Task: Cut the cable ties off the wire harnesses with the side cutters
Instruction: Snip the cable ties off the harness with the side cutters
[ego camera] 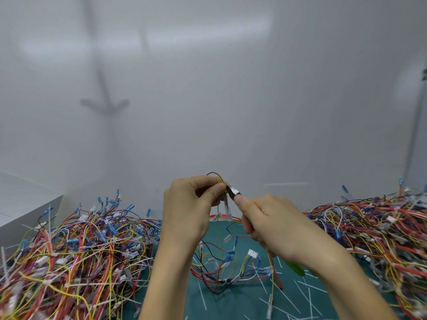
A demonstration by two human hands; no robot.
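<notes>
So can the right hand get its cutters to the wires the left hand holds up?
Probably yes: the right hand holds the side cutters with their tip right beside the wires pinched in the left hand, and nothing sits between them.

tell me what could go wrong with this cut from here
1. The side cutters in the right hand have their tip right beside the thumb of the left hand; a slip could nick it.
2. Thin wires of the held harness crowd the blades, so one might get cut by mistake.
</notes>
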